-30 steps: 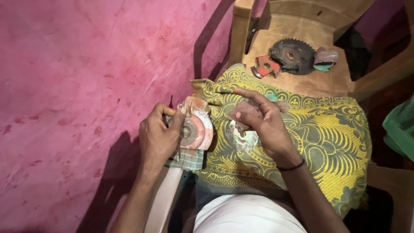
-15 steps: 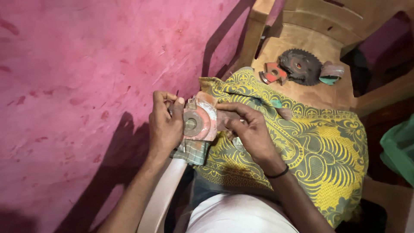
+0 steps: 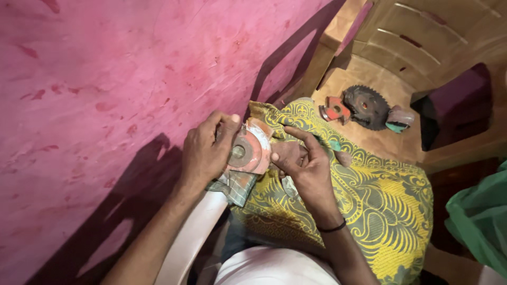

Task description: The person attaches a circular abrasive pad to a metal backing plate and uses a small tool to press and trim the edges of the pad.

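Since the last frame my right hand (image 3: 306, 163) has closed in from the cloth side and now meets the round reddish metal disc w/ a grey hub (image 3: 247, 149); a sec ago it sat apart, curled near my lap. View has also swung, so the chair sits further up-right.

Left hand (image 3: 207, 150) is wrapped round the disc's left edge, fingers curled, thumb up over the top rim near the pink painted wall (image 3: 105, 105). Right hand is part curled, index stretched along the top toward the disc rim, thumb tip touching the disc's right edge. So both hands have the disc, held upright-ish, face toward me, just above a folded green-red checked rag (image 3: 233, 186) that pokes out under the left palm. Can't tell if the rag is gripped or just lying there.

Under the right wrist, w/ its thin black band (image 3: 332, 228), lies a yellow-green patterned cloth (image 3: 380, 211) over my lap. Beyond it, on the tan plastic chair seat (image 3: 369, 68), well apart from my hands: a dark toothed circular saw blade (image 3: 367, 108), a small red-grey bracket piece (image 3: 334, 110) touching its left side, and a pinkish-teal lump (image 3: 398, 117) on its right. Green plastic sheet (image 3: 480, 221) at far right edge.
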